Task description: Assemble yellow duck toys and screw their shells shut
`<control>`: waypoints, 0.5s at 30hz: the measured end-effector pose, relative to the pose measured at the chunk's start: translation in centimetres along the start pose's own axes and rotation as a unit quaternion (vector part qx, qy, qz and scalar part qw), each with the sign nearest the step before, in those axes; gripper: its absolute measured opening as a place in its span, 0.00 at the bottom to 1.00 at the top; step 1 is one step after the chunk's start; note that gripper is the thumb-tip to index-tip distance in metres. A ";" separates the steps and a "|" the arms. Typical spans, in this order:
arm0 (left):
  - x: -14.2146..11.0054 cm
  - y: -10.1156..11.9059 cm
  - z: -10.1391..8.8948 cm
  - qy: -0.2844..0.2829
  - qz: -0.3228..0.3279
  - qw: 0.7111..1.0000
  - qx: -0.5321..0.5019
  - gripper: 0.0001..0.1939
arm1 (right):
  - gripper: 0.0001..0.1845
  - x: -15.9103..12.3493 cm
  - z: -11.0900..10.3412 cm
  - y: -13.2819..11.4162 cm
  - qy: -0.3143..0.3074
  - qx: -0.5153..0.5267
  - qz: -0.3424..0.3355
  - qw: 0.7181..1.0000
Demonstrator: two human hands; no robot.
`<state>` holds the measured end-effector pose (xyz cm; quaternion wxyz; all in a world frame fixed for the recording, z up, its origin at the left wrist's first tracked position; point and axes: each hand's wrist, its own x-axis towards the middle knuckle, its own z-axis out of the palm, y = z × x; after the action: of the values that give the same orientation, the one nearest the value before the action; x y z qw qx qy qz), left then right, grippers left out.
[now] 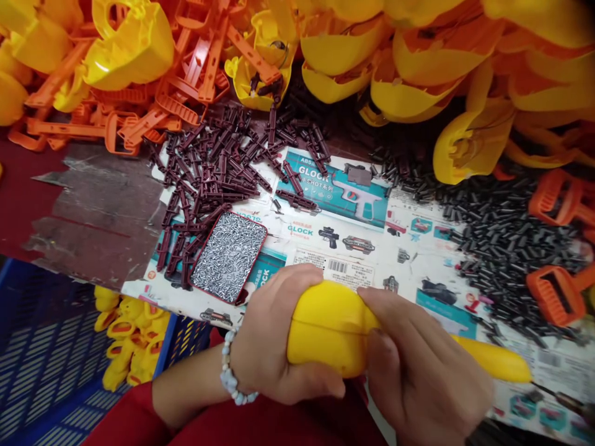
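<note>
My left hand (279, 334) wraps the rounded rear of a yellow plastic toy gun shell (330, 328), with a beaded bracelet (232, 371) on its wrist. My right hand (418, 365) grips the shell farther along, fingers over its top and thumb side. The shell's seam runs lengthwise between my hands, and its narrow yellow barrel end (493, 359) reaches right, past my right hand. Both hands are closed on the shell, hiding much of it. A red-rimmed tray of small metal pins (227, 257) lies just beyond my left hand.
Printed cardboard (334, 248) covers the bench, holding scattered dark red plastic parts (209, 173) and a heap of small black tubes (502, 248). Yellow and orange plastic parts (372, 62) pile up behind. A blue crate (46, 347) with yellow pieces sits lower left.
</note>
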<state>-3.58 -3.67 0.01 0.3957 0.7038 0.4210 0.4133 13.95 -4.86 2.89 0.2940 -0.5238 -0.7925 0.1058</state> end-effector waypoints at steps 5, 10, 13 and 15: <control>-0.4 -0.4 0.2 -0.007 0.000 0.999 -0.031 0.44 | 0.14 0.0 -0.1 0.2 -0.006 0.004 -0.018 1.000; -0.5 -0.8 0.4 0.000 0.018 1.000 -0.025 0.49 | 0.14 0.0 0.0 0.3 -0.010 0.003 -0.016 1.000; -0.4 -0.8 0.3 0.008 0.020 1.000 -0.005 0.48 | 0.14 -0.1 0.0 0.4 -0.010 0.013 -0.019 1.000; -0.4 -0.7 0.4 0.025 0.023 0.999 0.008 0.45 | 0.14 -0.2 0.0 0.4 -0.011 0.013 -0.020 1.000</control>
<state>-3.56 -3.84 -0.87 0.3697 0.7060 0.4178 0.4364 14.33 -4.84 2.62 0.2945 -0.5026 -0.8045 0.1161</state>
